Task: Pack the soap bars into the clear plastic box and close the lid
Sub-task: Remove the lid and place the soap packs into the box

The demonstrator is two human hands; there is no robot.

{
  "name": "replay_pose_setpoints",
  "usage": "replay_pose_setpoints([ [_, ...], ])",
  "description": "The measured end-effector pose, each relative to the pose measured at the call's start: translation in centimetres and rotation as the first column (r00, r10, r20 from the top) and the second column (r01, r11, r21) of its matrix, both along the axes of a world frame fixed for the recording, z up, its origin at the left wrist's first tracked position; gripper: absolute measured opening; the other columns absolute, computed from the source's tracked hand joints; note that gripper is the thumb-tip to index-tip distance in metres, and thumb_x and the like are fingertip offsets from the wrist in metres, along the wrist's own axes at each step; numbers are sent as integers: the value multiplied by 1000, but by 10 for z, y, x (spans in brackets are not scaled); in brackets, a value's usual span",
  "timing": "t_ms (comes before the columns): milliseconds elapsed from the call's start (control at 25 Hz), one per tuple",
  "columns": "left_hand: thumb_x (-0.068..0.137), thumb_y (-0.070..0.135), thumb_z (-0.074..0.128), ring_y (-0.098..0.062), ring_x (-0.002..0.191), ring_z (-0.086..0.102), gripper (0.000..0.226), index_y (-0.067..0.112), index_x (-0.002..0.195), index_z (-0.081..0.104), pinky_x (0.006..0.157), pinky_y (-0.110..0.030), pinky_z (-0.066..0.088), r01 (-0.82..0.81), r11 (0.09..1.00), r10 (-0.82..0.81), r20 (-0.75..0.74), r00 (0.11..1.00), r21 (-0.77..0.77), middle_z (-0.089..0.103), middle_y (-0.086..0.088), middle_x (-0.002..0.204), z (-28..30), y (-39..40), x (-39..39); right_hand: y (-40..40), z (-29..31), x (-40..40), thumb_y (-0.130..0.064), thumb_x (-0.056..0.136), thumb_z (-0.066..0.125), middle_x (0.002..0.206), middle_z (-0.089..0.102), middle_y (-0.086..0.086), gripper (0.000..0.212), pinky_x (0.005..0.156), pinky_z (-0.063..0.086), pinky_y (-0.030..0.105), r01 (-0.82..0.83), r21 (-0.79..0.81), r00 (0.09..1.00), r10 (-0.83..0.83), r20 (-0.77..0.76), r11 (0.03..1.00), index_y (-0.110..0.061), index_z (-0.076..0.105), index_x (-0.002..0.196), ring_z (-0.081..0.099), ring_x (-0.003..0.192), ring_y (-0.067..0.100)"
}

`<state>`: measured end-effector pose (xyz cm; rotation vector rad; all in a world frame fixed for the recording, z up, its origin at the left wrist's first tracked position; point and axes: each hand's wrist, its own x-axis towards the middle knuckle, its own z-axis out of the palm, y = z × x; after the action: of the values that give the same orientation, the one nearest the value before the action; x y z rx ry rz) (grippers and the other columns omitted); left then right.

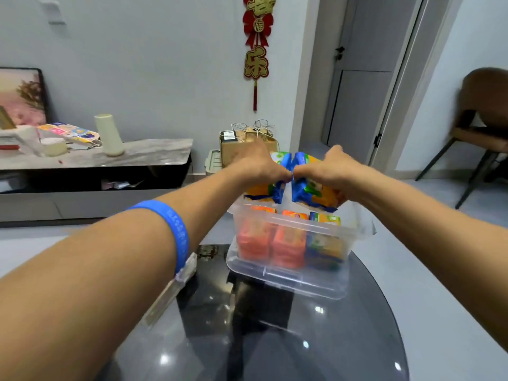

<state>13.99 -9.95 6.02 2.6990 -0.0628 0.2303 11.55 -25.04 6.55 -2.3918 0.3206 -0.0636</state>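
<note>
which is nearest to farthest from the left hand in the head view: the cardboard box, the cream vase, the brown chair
1. Cardboard box, just behind the left hand, which grips a soap pack over the clear plastic box.
2. Cream vase, off to the left on the sideboard.
3. Brown chair, far right by the doorway.

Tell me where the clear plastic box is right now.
In the head view, the clear plastic box sits right of centre on the dark glossy round table, directly below both hands and the soap packs they hold.
</note>
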Motion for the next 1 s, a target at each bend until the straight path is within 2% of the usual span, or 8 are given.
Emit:
replay_pose_setpoints([
  [240,54,59,76,-24,78,55,57,18,85,49,55,-28,37,16,992,-6,-77,997,129,52,0,72,-29,-2,31,6,-46,25,-49,54,79,105,59,18,100,71,60,51,33,-21,991,-36,-127,999,-5,32,131,65,88,36],
  [360,55,62,74,-24,77,53,62,18,88,48,59,-31,38,60,979,-42,-93,995,194,48,1,72,-41,-5,29,6,-56,27,-54,59,81,94,56,12,104,68,57,40,24,-44,985,-31,-172,999,-3,31,135,63,85,30],
  [480,63,57,71,-23,74,54,56,15,96,58,60,-29,41,125,976,-114,-74,991,178,57,-1,79,-49,0,29,-1,-61,26,-61,67,74,81,63,13,70,59,54,31,-25,-3,972,23,-235,1000,-6,57,107,63,66,24],
  [560,69,45,69,-25,82,58,48,14,105,63,65,-30,44,143,983,-143,-9,990,118,66,-6,96,-53,8,28,-4,-63,23,-55,76,70,84,65,14,51,60,52,31,-72,7,964,71,-256,997,-8,59,96,62,66,25],
  [760,74,30,62,-26,101,61,44,17,116,63,84,-35,50,185,983,-185,132,974,12,65,-8,118,-46,37,4,8,-54,3,-39,80,68,89,63,10,31,59,46,29,-151,-180,985,134,-106,972,-10,58,86,56,67,20],
  [840,73,29,61,-28,102,61,44,17,115,64,85,-37,51,173,985,-170,179,969,-4,66,-8,115,-38,51,-12,10,-46,-10,-37,79,68,97,65,10,35,61,45,29,-165,-240,986,161,-39,957,-11,58,101,60,77,23],
  [920,72,29,61,-29,99,62,41,17,111,64,81,-36,52,137,990,-126,204,971,-37,69,-9,110,-38,74,-33,18,-40,-28,-37,78,69,117,62,12,51,74,44,33,-198,-292,977,212,18,936,-14,53,121,59,100,29],
  [1000,72,29,61,-30,101,61,43,18,114,62,81,-34,50,65,997,-56,177,983,-45,68,-9,112,-47,100,-53,32,-40,-45,-34,79,67,129,59,12,53,84,44,36,-232,-343,950,288,120,910,-15,52,126,55,112,31],
])
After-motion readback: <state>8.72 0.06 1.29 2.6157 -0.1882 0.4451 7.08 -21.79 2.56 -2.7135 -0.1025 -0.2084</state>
